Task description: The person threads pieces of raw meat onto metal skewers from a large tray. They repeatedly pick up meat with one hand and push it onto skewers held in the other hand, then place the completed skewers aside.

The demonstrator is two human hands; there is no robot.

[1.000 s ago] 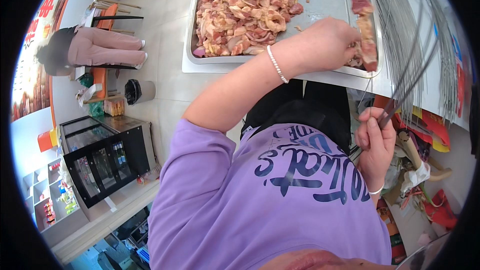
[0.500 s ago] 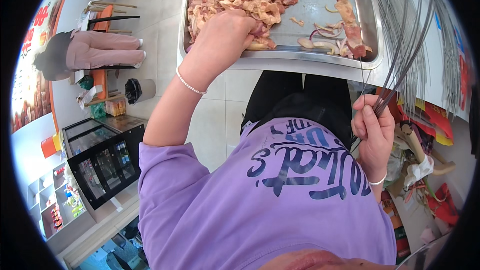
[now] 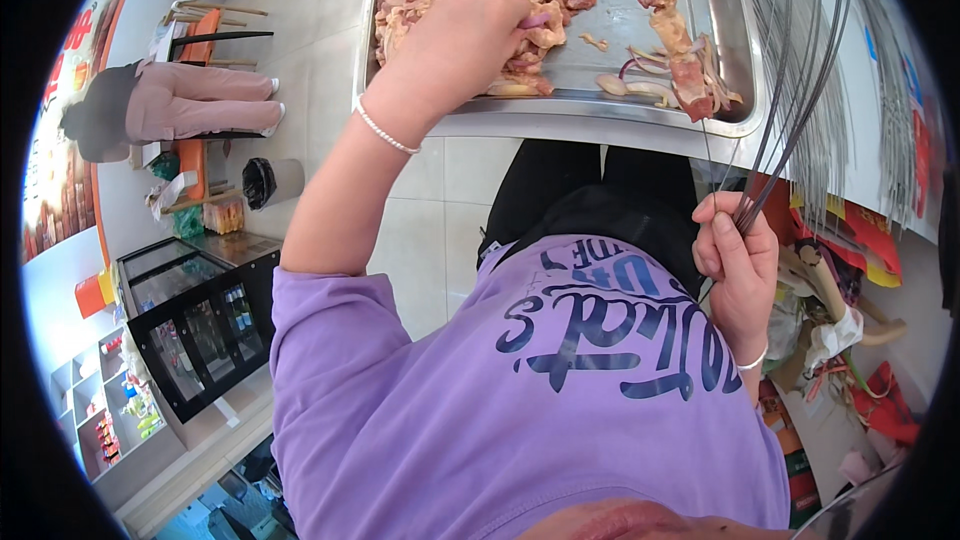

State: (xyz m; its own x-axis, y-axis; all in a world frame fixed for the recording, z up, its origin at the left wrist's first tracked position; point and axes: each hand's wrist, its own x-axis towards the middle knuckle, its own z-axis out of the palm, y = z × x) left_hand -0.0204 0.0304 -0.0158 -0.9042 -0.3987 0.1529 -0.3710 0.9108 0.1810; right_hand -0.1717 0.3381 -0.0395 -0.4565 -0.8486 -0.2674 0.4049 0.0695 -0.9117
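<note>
A heap of raw, marinated meat pieces [image 3: 410, 0] with onion fills the left part of a metal tray [image 3: 570, 108]. My left hand [image 3: 460, 45] reaches into this heap, its fingers curled down; their tips are hidden and what they pinch is unclear. A bit of purple onion [image 3: 535, 21] shows beside the fingers. My right hand [image 3: 738, 255] is closed round a bundle of thin metal skewers [image 3: 800, 130] in front of the tray's right corner. One skewer from this hand carries a row of threaded meat [image 3: 672, 30] lying over the tray's right side.
Loose onion slices [image 3: 640, 87] lie near the tray's front right. Many more metal skewers [image 3: 790, 20] are spread right of the tray. Bags and packaging [image 3: 835, 330] sit below on the right. At far left are a bin [image 3: 275, 183], a black-framed cabinet [image 3: 200, 340] and another person [image 3: 170, 110].
My left hand has moved slightly up and to the right within the meat heap. The loaded skewer and my right hand have shifted a little left.
</note>
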